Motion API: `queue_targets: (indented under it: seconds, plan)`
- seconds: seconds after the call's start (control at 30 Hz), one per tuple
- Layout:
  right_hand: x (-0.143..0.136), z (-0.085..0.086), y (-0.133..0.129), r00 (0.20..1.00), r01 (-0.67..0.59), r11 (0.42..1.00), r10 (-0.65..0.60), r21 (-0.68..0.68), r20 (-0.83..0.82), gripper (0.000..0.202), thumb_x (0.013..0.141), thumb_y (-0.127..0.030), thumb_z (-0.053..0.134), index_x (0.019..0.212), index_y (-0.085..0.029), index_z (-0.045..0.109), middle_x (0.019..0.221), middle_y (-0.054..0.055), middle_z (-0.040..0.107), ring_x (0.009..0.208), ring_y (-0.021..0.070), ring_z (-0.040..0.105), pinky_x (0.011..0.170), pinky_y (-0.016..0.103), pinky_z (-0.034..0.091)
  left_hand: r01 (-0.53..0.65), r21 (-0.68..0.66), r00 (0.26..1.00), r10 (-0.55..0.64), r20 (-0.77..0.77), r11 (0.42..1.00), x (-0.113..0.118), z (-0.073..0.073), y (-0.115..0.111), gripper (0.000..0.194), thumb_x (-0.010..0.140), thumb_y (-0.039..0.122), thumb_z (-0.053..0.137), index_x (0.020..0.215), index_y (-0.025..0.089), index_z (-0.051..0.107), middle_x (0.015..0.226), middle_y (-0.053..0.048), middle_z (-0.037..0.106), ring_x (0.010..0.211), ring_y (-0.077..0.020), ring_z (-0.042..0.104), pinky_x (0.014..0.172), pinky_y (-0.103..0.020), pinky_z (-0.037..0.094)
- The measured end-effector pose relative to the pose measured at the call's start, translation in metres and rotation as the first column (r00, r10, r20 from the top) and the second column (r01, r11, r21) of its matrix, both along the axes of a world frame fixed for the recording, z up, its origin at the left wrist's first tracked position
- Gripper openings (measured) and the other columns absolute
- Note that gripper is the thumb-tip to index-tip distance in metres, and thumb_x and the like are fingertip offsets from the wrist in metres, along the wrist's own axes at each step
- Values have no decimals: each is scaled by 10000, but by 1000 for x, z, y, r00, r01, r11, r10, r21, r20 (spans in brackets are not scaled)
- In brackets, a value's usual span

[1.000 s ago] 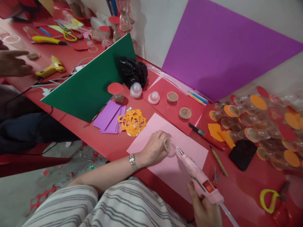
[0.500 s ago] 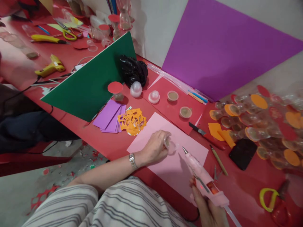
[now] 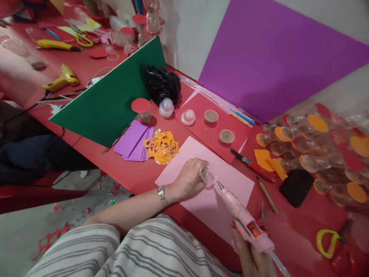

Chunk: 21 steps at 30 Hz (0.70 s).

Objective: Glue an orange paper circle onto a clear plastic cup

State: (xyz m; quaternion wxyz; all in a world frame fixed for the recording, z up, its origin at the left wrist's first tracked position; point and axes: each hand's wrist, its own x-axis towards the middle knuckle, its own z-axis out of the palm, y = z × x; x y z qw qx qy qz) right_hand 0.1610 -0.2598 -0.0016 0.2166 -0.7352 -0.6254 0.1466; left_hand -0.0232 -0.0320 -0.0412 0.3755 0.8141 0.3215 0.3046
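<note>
Over the pink sheet, my left hand grips a small clear plastic cup tilted on its side, its far end toward the right. My fingers cover part of it. My right hand is wrapped around a pink glue gun with a white glue stick at its back end. The gun's metal nozzle points at the cup, close to its rim; I cannot tell whether they touch. Two cups of sand and clear domed cups stand beyond the sheet on red card.
A green board stands upright at the left, beside a black plastic bag. Orange paper scraps and purple cards lie left of the sheet. A cutter knife, scissors and stacked bottle shapes occupy the right.
My right hand has brought the glue gun slightly up and left, so its nozzle is nearer the cup. My left hand stays almost in place with the cup.
</note>
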Motion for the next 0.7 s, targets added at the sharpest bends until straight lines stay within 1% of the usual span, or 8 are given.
queue_targets:
  seconds: [0.13, 0.27, 0.33, 0.43, 0.5, 0.57, 0.63, 0.7]
  plan:
    - [-9, -1, -3, 994, 93, 995, -95, 37, 54, 456, 963, -580, 507, 922, -227, 793, 903, 93, 791, 917, 272, 746, 790, 345, 615, -7, 5, 1000, 7, -20, 1000, 0, 2, 1, 293, 840, 168, 597, 1120, 193, 512, 1057, -94, 662, 963, -240, 621, 873, -396, 491]
    - [-22, -1, -3, 978, 174, 981, -183, 89, 101, 425, 994, -519, 496, 935, -219, 790, 939, 117, 776, 976, 277, 730, 823, 351, 596, -9, 9, 1000, 10, -27, 1000, 0, 2, 1, 297, 834, 166, 616, 1111, 196, 512, 1075, -97, 663, 979, -247, 619, 867, -394, 477]
    - [-24, 1, -1, 981, 170, 983, -175, 68, 84, 443, 990, -538, 496, 962, -205, 788, 902, 118, 770, 913, 264, 735, 764, 325, 600, -14, 7, 999, 14, -35, 1000, 0, 2, 1, 300, 836, 162, 622, 1112, 195, 512, 1079, -98, 663, 985, -248, 618, 864, -395, 472]
    - [-19, 3, 2, 991, 107, 994, -109, 36, 80, 482, 994, -556, 470, 962, -196, 789, 798, 111, 757, 763, 237, 728, 635, 279, 590, -12, -3, 999, 11, -46, 1000, 0, 3, 1, 291, 846, 167, 622, 1114, 196, 512, 1089, -99, 661, 994, -250, 616, 866, -398, 469]
    - [-13, 2, 2, 988, 70, 997, -75, 42, 134, 459, 1015, -502, 457, 948, -199, 795, 778, 112, 754, 747, 237, 729, 640, 281, 589, -9, -9, 999, 9, -44, 1000, 0, 4, 1, 278, 856, 178, 619, 1112, 198, 514, 1086, -97, 659, 997, -249, 613, 872, -398, 469]
    - [-4, 0, -1, 982, -8, 998, -4, 59, 190, 455, 1029, -457, 442, 961, -185, 799, 759, 117, 745, 730, 240, 730, 650, 294, 587, -7, -12, 999, 7, -47, 1000, 0, 4, 1, 264, 866, 191, 615, 1112, 196, 517, 1084, -99, 656, 996, -250, 608, 874, -401, 470]
    - [4, -3, -4, 968, -132, 989, 113, 73, 225, 490, 1042, -446, 402, 1000, -162, 799, 697, 108, 718, 622, 223, 699, 577, 286, 559, -9, -14, 998, 8, -60, 1000, -1, 4, 1, 263, 868, 199, 613, 1115, 197, 522, 1089, -103, 652, 995, -253, 603, 874, -406, 470]
    - [9, -5, -6, 957, -187, 980, 166, 70, 237, 500, 1049, -436, 383, 1023, -157, 798, 612, 82, 676, 532, 205, 652, 511, 278, 520, -7, -15, 997, 6, -74, 1000, -1, 3, 1, 276, 861, 200, 615, 1123, 201, 527, 1103, -107, 646, 1003, -257, 596, 877, -409, 468]
